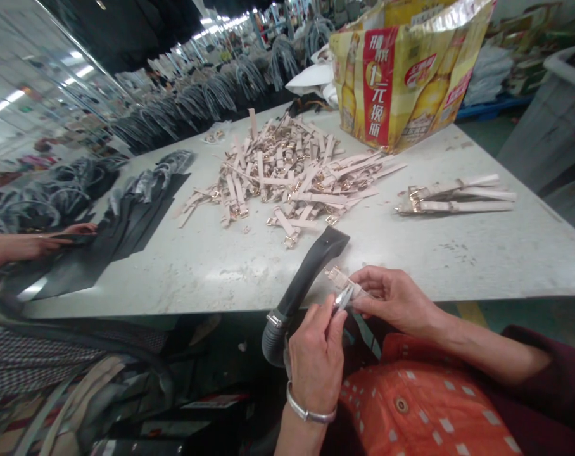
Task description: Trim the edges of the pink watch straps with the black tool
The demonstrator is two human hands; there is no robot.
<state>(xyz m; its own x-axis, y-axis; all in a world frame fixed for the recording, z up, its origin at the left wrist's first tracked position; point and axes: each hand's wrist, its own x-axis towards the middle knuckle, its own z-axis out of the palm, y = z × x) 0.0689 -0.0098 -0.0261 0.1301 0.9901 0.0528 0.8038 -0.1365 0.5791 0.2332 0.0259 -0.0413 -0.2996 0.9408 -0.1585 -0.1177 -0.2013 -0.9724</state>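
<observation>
My left hand (318, 348), with a metal bracelet at the wrist, is closed on a small silvery metal tool (343, 299). The tool's tip touches a pale pink strap with a gold buckle (337, 276). My right hand (399, 297) pinches this strap between thumb and fingers, just right of the tool. A black nozzle on a ribbed hose (306, 272) rises beside my left hand at the table's front edge. Beyond it lies a large heap of similar buckled straps (282, 164). Several more straps (463, 196) lie together on the right.
The pale table (183, 272) has a yellow beer carton (411, 82) at its back. Dark strips (135, 221) and wrapped bundles lie to the left, where another person's hands (40, 244) work. A grey bin (553, 139) stands at the right.
</observation>
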